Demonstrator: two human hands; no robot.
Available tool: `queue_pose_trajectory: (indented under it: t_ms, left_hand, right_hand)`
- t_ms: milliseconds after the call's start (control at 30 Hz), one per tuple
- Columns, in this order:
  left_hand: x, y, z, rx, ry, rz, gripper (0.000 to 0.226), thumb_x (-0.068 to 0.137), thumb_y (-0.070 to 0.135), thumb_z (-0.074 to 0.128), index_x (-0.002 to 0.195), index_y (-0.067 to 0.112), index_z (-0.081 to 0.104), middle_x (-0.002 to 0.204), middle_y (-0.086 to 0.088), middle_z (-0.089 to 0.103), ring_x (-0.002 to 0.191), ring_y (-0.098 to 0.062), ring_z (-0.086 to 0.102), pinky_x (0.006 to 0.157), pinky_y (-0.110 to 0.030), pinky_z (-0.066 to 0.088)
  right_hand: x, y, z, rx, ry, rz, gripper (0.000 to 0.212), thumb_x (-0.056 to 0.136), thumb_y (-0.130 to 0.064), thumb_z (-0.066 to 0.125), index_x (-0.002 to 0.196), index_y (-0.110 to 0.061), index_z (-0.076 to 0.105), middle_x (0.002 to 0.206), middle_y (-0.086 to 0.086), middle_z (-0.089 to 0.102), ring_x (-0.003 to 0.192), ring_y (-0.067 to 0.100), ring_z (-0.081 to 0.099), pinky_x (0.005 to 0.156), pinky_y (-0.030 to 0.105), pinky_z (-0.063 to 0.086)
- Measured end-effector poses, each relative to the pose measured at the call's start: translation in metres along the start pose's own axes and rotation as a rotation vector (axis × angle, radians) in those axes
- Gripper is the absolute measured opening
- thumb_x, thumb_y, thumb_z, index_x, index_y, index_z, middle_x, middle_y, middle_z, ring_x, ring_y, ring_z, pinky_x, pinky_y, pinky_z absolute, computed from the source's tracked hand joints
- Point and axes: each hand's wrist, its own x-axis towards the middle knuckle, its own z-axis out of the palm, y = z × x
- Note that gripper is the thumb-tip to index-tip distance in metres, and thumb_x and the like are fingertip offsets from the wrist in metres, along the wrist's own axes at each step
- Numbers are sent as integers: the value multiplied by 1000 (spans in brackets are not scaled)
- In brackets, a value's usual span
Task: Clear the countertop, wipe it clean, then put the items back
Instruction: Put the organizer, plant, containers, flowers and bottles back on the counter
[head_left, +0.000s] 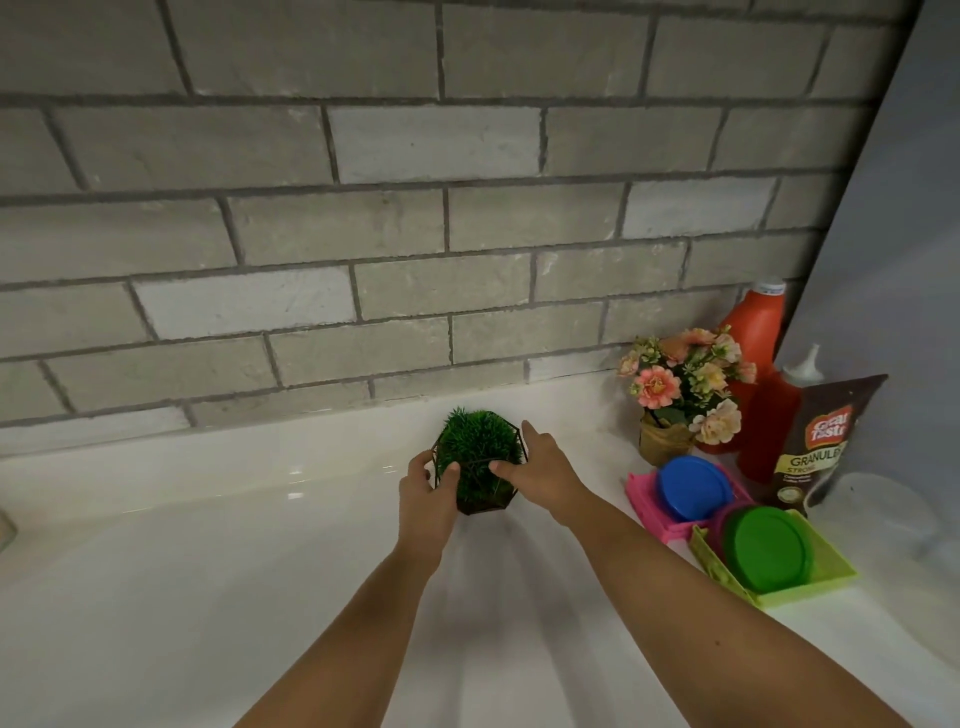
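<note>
On the white countertop (208, 545), both bare forearms reach up from the bottom edge toward mid-frame. The left hand (428, 493) curls round the left side of the small green plant (478, 452) in its wire-frame pot, thumb on the front. The right hand (540, 470) grips the right side, thumb in front, index finger stretched along the frame. The plant sits at centre, near the brick wall (363, 234). At right stand a flower pot (680, 384), a blue lid (693, 488) and a green lid (763, 548).
</note>
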Motion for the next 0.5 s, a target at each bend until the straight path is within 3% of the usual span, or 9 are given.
queue_pose_trajectory:
  t_ms: [67, 200, 367, 500]
  left_hand:
    - [-2, 4, -1, 43, 71, -4, 44, 95, 24, 48, 137, 15, 37, 137, -13, 39, 117, -24, 46, 87, -28, 38]
    - [-13, 19, 0, 50, 155, 33, 39, 95, 21, 48, 132, 15, 40, 134, -12, 38, 117, -27, 46, 95, -36, 39]
    - [-41, 43, 15, 5, 94, 133, 35, 94, 15, 47, 129, 13, 43, 127, -10, 41, 107, -22, 49, 92, -32, 42]
    - [-68, 52, 37, -29, 20, 174, 34, 93, 13, 49, 126, 10, 45, 127, -11, 45, 98, -16, 46, 89, -28, 40]
  right_hand:
    - [-6, -2, -6, 7, 18, -12, 72, 91, -27, 59, 149, -13, 17, 148, 13, 25, 136, 27, 31, 106, 29, 31]
    - [-24, -6, -21, 16, 76, -54, 65, 89, -26, 61, 145, -16, 31, 142, 12, 33, 132, 24, 38, 104, 28, 35]
    - [-56, -6, -45, 13, 201, -111, 51, 87, -20, 63, 135, -13, 46, 132, 11, 44, 123, 21, 47, 97, 23, 37]
    - [-86, 0, -68, -63, 279, -94, 46, 88, -22, 62, 132, -14, 48, 131, 10, 46, 121, 21, 49, 94, 23, 39]
